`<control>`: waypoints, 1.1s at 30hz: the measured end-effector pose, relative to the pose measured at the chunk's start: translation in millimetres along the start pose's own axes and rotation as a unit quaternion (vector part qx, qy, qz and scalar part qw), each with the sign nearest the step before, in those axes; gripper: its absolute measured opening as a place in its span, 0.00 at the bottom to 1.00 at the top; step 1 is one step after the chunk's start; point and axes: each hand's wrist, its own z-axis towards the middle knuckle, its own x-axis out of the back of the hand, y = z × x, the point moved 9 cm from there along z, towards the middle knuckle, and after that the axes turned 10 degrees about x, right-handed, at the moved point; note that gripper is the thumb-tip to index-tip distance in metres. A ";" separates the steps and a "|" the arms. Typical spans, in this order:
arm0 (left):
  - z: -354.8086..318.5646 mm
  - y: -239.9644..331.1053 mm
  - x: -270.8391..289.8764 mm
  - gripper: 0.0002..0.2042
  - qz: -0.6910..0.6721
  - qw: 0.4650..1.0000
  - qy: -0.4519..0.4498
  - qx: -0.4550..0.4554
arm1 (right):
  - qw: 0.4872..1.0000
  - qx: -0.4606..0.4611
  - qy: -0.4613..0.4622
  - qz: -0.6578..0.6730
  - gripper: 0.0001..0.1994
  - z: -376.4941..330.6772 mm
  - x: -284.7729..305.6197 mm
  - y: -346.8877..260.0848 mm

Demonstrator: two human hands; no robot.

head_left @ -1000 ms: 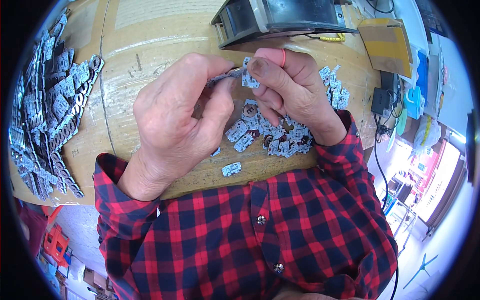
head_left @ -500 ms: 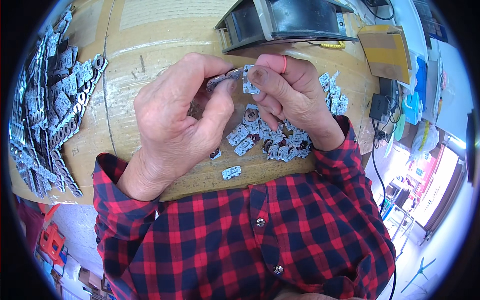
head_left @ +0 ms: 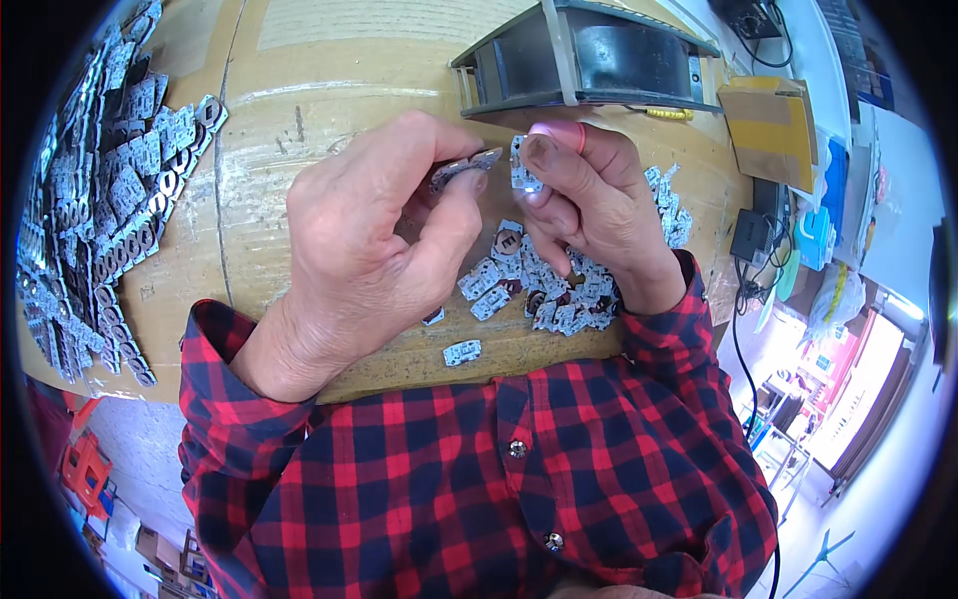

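Observation:
My left hand [head_left: 384, 225] is closed, pinching a short piece of small circuit boards [head_left: 463, 170] between thumb and forefinger; its exact number of boards is hidden. Facing it, my right hand [head_left: 599, 190] grips one small white circuit board [head_left: 522, 165] between thumb and fingers. A bright spot glows at that board's lower edge. A narrow gap separates the two held pieces. Pink covering with a red band wraps a finger of the right hand. Below the hands lies a loose pile of similar boards [head_left: 574, 299], and one single board [head_left: 462, 352] sits nearer me.
A large heap of joined circuit-board strips [head_left: 125, 190] covers the table's left side. At the back stands a black framed fan [head_left: 599, 55]. To the right are a cardboard box [head_left: 768, 120], a black adapter [head_left: 750, 237] with cables, and more small boards [head_left: 671, 210].
The whole view has shifted slightly, with the table's things appearing farther right. Both hands keep their holds. A bright spot now shows on the board in my right hand.

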 end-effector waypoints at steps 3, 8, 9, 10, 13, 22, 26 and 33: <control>0.0 -1.1 0.3 0.05 -0.008 1.000 0.001 0.005 | 1.000 0.004 0.009 -0.025 0.11 -0.4 0.1 -1.1; 1.5 -1.8 -0.6 0.05 -0.015 1.000 0.002 0.005 | 1.000 0.006 -0.006 -0.012 0.10 0.5 0.1 -0.7; 1.9 -1.8 -1.0 0.06 -0.014 1.000 0.001 0.004 | 1.000 0.013 0.001 -0.017 0.10 0.8 0.2 -1.4; 1.9 -2.2 -1.2 0.06 -0.014 1.000 0.001 0.004 | 1.000 0.020 0.008 -0.022 0.09 0.8 0.3 -2.3; 3.2 -1.2 -1.8 0.06 -0.016 1.000 0.006 -0.007 | 0.999 0.023 0.012 -0.027 0.08 -0.9 -1.6 -6.0; 3.0 3.1 -0.6 0.07 -0.040 0.998 0.021 -0.051 | 1.000 0.007 -0.030 -0.002 0.12 -0.3 -4.0 -2.3; 2.1 11.2 -2.9 0.06 -0.028 0.993 -0.041 -0.106 | 0.999 0.011 0.007 -0.041 0.11 -2.1 -3.5 -4.8; 7.3 -9.6 7.5 0.04 -0.095 0.995 -0.020 0.037 | 0.983 0.056 -0.066 -0.162 0.10 -3.5 -6.8 -12.5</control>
